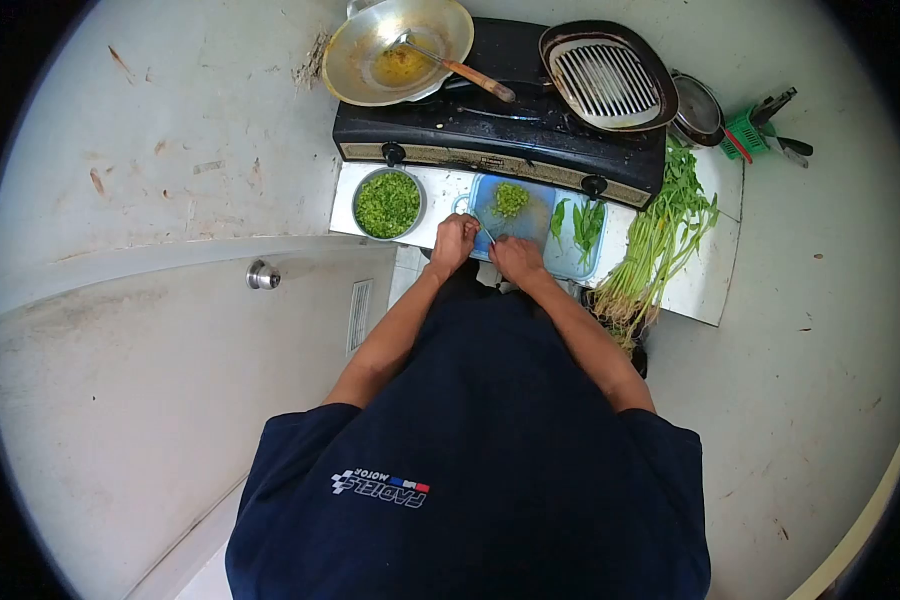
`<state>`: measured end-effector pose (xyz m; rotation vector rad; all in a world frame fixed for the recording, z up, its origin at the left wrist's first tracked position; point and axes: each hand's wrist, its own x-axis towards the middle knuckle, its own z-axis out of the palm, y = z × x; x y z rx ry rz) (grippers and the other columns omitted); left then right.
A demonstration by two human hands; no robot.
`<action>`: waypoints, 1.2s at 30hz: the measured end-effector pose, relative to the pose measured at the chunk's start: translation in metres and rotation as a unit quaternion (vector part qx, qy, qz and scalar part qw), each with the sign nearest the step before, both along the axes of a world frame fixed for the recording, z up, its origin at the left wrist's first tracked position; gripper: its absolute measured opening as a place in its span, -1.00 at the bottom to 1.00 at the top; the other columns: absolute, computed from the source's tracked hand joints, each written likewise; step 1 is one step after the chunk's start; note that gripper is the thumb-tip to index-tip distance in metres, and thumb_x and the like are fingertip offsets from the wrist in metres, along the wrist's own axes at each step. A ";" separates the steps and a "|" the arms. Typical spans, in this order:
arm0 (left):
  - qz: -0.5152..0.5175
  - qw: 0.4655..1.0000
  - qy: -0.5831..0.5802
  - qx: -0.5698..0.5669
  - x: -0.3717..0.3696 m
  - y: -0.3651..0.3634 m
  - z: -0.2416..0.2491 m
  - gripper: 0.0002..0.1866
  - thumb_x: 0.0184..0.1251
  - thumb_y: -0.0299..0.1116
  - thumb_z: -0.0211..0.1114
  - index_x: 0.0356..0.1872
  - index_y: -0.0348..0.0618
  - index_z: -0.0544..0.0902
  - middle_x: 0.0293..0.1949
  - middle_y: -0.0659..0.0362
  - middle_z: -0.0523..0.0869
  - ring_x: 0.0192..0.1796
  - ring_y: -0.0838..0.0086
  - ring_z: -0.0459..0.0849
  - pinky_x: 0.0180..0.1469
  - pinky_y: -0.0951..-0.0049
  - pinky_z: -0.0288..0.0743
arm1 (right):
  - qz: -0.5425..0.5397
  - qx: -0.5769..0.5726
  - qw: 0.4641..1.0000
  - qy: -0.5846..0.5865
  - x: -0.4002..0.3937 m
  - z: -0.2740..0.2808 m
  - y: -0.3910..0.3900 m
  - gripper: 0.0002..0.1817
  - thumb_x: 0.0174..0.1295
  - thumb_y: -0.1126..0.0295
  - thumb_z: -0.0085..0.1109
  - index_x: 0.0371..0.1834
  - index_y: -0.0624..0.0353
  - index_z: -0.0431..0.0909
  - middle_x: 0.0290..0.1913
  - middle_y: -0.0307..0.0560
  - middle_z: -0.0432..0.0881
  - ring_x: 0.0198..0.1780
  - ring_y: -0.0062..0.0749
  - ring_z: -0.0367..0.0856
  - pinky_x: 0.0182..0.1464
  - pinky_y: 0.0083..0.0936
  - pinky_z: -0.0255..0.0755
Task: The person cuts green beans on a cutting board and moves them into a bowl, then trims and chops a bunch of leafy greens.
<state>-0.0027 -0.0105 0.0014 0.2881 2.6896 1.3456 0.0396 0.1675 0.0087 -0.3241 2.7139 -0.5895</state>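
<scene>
My left hand (455,241) is closed at the near left edge of a blue cutting board (533,232); what its fingers hold is too small to make out. Beside it, my right hand (516,258) is closed around a small knife (488,235), whose thin blade points up and left toward my left hand. Chopped greens (511,199) lie in a small heap on the board, with loose green leaves (587,226) at its right side. A round bowl (388,203) full of finely cut greens stands to the left.
Behind the board is a black stove (500,125) bearing a wok (355,62) with a wooden-handled utensil and a grill pan (610,78). Long-stemmed greens (660,235) hang over the counter's front edge. A lidded pot (698,108) and green basket (745,134) stand at right.
</scene>
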 end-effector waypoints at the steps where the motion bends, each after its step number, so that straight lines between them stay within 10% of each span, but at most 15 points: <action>1: 0.000 1.000 0.004 -0.003 0.000 0.000 -0.001 -0.90 0.31 -0.60 0.37 -0.20 -0.37 0.77 -0.29 -0.12 0.77 -0.25 0.11 0.82 -0.14 0.24 0.70 | 0.002 -0.004 1.000 0.007 0.001 -0.002 0.000 -0.59 0.51 0.16 0.04 -0.28 0.26 0.75 -0.25 0.14 0.81 -0.20 0.06 0.84 -0.12 -0.05 0.68; 36: 0.016 0.999 0.042 0.001 0.006 0.001 -0.005 -0.90 0.32 -0.66 0.30 -0.25 -0.29 0.75 -0.31 -0.06 0.70 -0.32 0.08 0.73 -0.22 0.20 0.63 | -0.007 -0.003 1.000 -0.006 0.016 0.009 0.008 -0.54 0.57 0.14 -0.01 -0.26 0.29 0.72 -0.29 0.22 0.80 -0.24 0.12 0.83 -0.14 -0.02 0.67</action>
